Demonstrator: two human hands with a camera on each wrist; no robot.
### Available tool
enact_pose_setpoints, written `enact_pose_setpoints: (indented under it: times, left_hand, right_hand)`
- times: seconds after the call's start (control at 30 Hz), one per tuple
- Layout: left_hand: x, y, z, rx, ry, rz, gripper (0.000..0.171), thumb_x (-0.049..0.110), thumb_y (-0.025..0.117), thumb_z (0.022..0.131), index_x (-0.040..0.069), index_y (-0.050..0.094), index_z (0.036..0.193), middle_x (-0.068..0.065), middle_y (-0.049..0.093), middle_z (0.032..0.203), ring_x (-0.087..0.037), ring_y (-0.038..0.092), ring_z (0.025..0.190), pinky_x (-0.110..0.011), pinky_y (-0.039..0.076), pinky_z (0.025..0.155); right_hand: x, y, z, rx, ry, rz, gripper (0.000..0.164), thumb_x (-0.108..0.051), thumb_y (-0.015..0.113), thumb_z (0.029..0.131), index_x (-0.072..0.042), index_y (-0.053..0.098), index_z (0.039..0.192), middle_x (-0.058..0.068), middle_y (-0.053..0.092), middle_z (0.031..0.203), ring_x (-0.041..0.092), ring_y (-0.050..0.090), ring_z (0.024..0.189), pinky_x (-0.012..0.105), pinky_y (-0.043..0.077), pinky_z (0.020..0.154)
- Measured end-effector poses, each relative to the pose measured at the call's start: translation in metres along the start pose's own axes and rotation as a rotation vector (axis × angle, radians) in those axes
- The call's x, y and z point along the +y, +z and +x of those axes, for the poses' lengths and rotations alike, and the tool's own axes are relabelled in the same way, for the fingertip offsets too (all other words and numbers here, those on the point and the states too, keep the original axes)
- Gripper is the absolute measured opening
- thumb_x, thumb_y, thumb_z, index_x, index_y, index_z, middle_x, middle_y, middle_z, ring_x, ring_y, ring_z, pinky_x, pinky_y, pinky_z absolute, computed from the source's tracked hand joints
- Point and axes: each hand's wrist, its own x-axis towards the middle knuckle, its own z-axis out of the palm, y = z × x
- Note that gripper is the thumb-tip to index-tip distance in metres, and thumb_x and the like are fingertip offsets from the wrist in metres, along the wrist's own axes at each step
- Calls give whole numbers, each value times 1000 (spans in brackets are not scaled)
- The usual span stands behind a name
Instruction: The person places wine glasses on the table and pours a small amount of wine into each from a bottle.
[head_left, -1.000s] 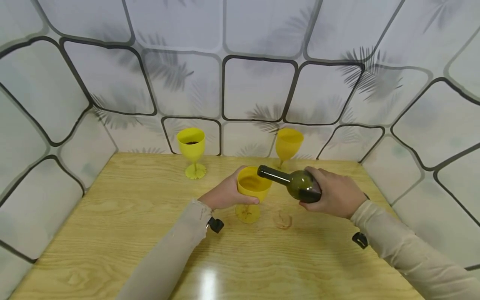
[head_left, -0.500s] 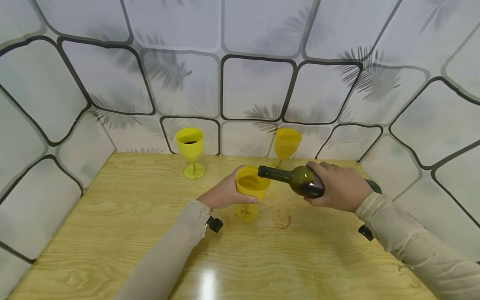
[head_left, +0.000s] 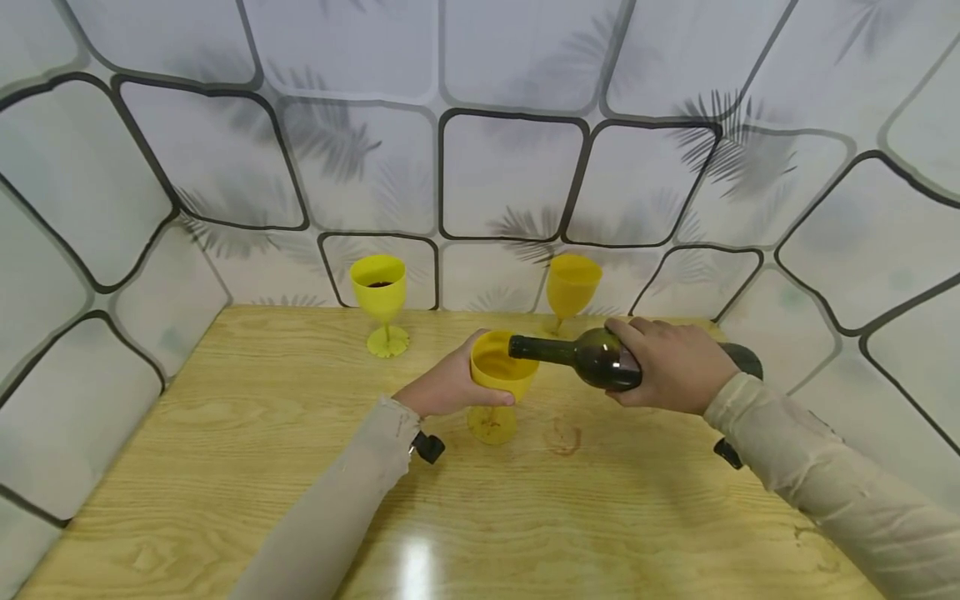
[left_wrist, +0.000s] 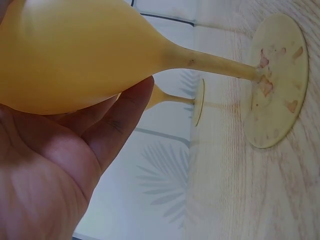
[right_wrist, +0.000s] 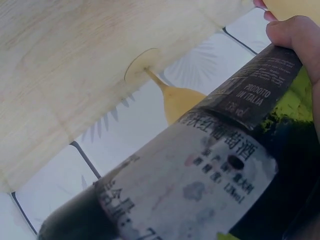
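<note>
My left hand [head_left: 457, 383] grips the bowl of a yellow-orange goblet [head_left: 501, 375] from its left side. In the left wrist view, the goblet's foot stands on the wooden table, with reddish stains on it. My right hand [head_left: 671, 358] holds a dark green wine bottle [head_left: 600, 360] round its body. The bottle lies nearly level, tilted slightly, and its mouth overlaps the goblet's opening. Labels with printed text show on the bottle [right_wrist: 190, 175] in the right wrist view. No stream of liquid shows at the mouth.
A bright yellow goblet [head_left: 380, 287] with dark liquid inside stands at the back left. An orange-yellow goblet [head_left: 573, 285] stands at the back right, near the patterned wall [head_left: 517, 175]. A reddish ring stain [head_left: 564, 437] marks the wooden table [head_left: 262, 400].
The bottle's base has risen, bringing the bottle closer to level, and its mouth has shifted slightly left, farther over the goblet. The left hand and its goblet stay nearly still.
</note>
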Motion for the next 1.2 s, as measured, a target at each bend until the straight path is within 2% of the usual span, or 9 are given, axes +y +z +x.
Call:
enact_pose_setpoints:
  times: [0.23,0.53,0.7,0.93,1.2]
  left_hand:
    - [0,0,0,-4,-3,-9,81,17,88,84,22,38,148,-6,58,133,-25,59,117,-42,52,100]
    - [-2,0,0,-2,7,-4,82,16,88,84,23,38,148,-6,59,131,-25,60,116,-42,53,99]
    - [-1,0,0,-3,14,-4,80,15,87,84,22,38,147,-6,60,130,-25,60,116,-42,53,99]
    - [-1,0,0,-1,5,-6,80,15,87,84,21,38,147,-7,60,131,-24,60,116,-42,52,99]
    - [0,1,0,-1,9,-15,81,14,87,84,21,38,148,-7,60,131,-25,60,116,-41,53,99]
  right_hand:
    - [0,-2,1,7,-20,-27,86,-54,91,67,-10,55,131,7,67,96,23,67,74,43,57,57]
    - [0,-3,4,44,-45,-75,84,-54,91,64,-11,56,128,5,63,87,20,62,66,39,52,48]
    - [-1,-5,6,57,-51,-73,85,-52,91,64,-10,56,129,7,65,88,22,64,67,41,52,49]
    - [-1,-6,9,80,-68,-75,80,-49,93,62,-12,55,123,6,64,85,23,62,64,42,52,50]
    - [0,-8,10,81,-84,-81,79,-48,91,64,-11,55,124,6,63,84,22,61,63,42,53,51]
